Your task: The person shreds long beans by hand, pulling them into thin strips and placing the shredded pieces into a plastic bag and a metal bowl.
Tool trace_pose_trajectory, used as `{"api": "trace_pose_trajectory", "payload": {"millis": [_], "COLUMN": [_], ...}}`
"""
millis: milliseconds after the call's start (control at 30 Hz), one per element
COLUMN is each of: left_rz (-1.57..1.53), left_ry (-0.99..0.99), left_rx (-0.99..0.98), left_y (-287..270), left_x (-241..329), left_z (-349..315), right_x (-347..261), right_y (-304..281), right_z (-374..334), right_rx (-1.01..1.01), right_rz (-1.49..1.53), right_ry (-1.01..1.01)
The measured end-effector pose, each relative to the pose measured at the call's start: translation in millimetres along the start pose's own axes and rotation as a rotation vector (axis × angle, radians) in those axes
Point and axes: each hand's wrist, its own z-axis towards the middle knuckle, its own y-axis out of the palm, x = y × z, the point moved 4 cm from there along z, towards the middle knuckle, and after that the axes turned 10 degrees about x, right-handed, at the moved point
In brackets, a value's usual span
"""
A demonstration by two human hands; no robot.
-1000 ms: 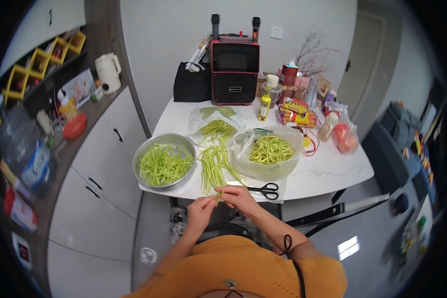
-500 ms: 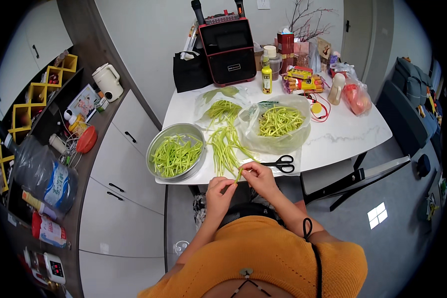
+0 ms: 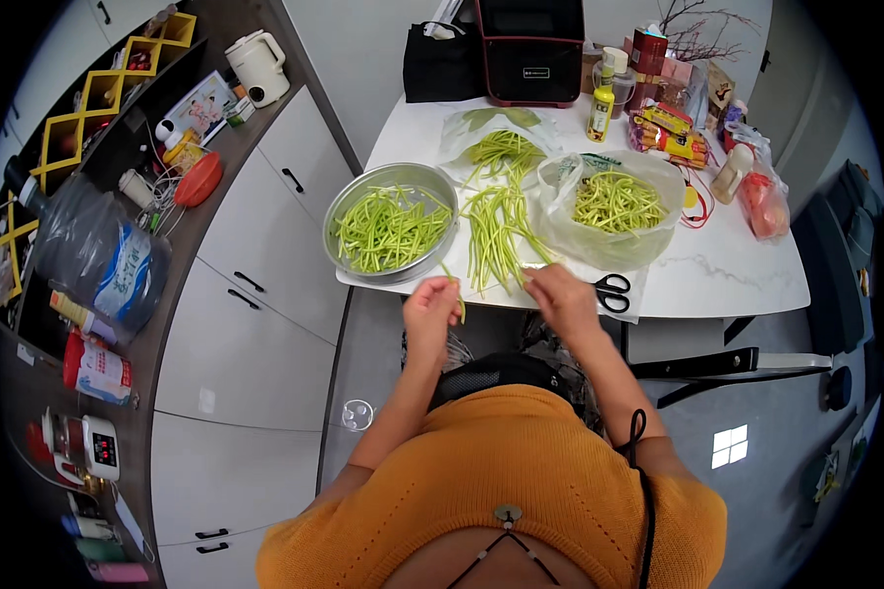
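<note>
My left hand [image 3: 430, 316] is closed in a pinch on a thin green stalk [image 3: 463, 311], in front of the table edge. The stalk's lower end hangs past my fingers. My right hand [image 3: 564, 302] is at the near end of a pile of long green stalks [image 3: 496, 231], its fingertips drawn together; what they hold, if anything, I cannot make out. Left of the pile stands a round metal bowl [image 3: 339, 257] heaped with shorter stalk pieces [image 3: 388, 231]. On the right, a whitish plastic bag [image 3: 599, 251] holds more cut pieces [image 3: 619, 201].
Black-handled scissors [image 3: 613, 294] lie just right of my right hand. Farther back are a yellow bottle [image 3: 600, 110], snack packs [image 3: 670, 137] and a black speaker [image 3: 530, 64]. A cabinet [image 3: 250, 294] runs along the left; a chair [image 3: 697, 365] stands at the right.
My hands have moved apart: the left stays low with a stalk, while the right has shifted right, to the pile's near end. The view has tilted down and turned a little.
</note>
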Motion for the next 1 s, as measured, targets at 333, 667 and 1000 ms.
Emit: {"api": "trace_pose_trajectory", "payload": {"millis": [333,667,1000], "left_rz": [0.289,0.890,0.711], "left_ry": [0.429,0.697,0.545], "left_rx": [0.205,0.234,0.000], "left_y": [-49,-50,-19], "left_x": [54,55,40], "left_z": [81,115,48], "right_x": [96,62,77], "right_y": [-47,24,101], "right_z": [73,47,49], "right_rx": [0.175,-0.051,-0.409], "right_rz": [-0.449,-0.076,-0.120], "right_ry": [0.157,0.085,0.312]}}
